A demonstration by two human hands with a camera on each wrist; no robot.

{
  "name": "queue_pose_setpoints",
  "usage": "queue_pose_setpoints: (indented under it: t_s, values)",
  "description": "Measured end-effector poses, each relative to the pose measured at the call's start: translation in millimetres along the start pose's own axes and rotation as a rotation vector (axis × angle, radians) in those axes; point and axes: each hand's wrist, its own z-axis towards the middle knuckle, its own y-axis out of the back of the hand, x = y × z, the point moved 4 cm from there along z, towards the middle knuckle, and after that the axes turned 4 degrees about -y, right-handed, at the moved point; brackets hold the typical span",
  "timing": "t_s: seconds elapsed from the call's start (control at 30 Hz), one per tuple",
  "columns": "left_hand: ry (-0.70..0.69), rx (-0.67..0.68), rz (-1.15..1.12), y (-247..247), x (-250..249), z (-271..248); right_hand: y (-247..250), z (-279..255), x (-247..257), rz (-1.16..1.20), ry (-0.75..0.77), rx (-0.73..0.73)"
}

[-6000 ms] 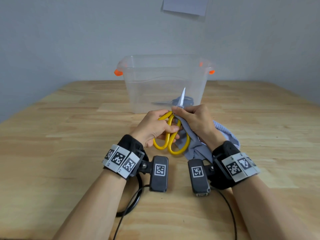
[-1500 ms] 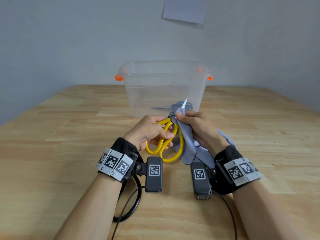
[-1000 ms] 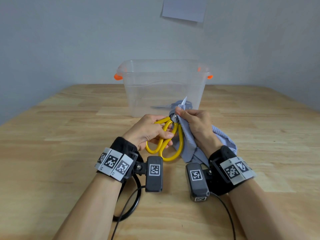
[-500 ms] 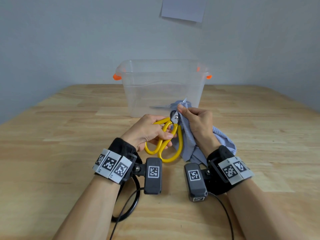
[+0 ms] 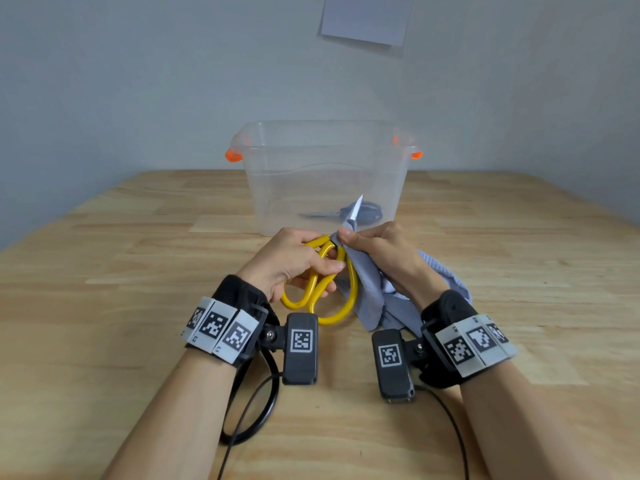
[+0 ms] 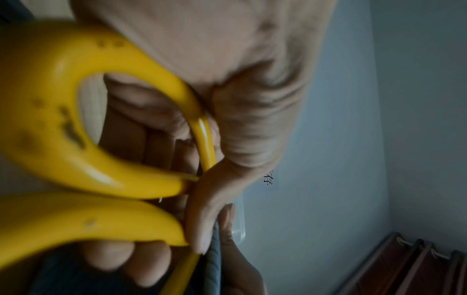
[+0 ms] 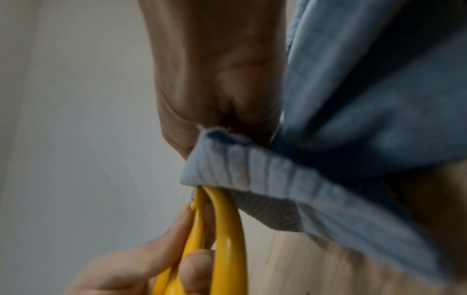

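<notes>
My left hand [image 5: 294, 261] grips the yellow-handled scissors [image 5: 325, 292] by their handle loops [image 6: 76, 163], blades pointing up and away. My right hand [image 5: 377, 251] pinches a blue-grey cloth [image 5: 374, 299] round the base of the blades near the pivot. The bare blade tip [image 5: 356, 209] sticks out above the cloth. In the right wrist view the cloth [image 7: 328, 159] folds over the top of the yellow handles [image 7: 222, 239]. The rest of the cloth hangs down to the wooden table [image 5: 104, 306].
A clear plastic tub [image 5: 325, 174] with orange clips [image 5: 232, 155] stands just behind my hands; a dark pair of scissors [image 5: 349, 213] lies inside it. A black cable [image 5: 256, 410] loops on the table under my left wrist. A sheet of paper [image 5: 367, 15] hangs on the wall.
My right hand has slid the cloth down the blade toward the pivot, so more bare blade tip shows than half a second ago. The left hand holds the handles still.
</notes>
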Motion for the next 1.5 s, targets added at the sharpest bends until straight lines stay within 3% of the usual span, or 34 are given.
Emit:
queue_pose_setpoints:
  t_s: [0.43, 0.67, 0.8, 1.0, 1.27, 1.5]
  values:
    - [0.012, 0.036, 0.062, -6.8, 1.9, -0.7, 9.2, 5.1, -3.3, 0.010, 0.038, -0.197]
    - [0.019, 0.005, 0.065, -1.4, 2.6, -0.7, 1.6, 5.8, -8.7, 0.044, -0.056, -0.045]
    - [0.038, 0.017, 0.067, -1.2, 3.6, -0.2, 1.4, 5.8, -8.9, 0.014, -0.040, -0.065]
    - [0.015, 0.051, 0.062, -7.5, 1.1, -2.1, 8.7, 8.5, -6.3, -0.021, 0.059, -0.215]
    - [0.010, 0.049, 0.060, -2.0, 0.2, -0.4, 2.4, 6.6, -8.8, 0.074, 0.000, -0.073]
    - [0.021, 0.090, 0.055, -7.1, 2.0, -1.7, 10.0, 8.9, -7.9, 0.080, 0.042, -0.190]
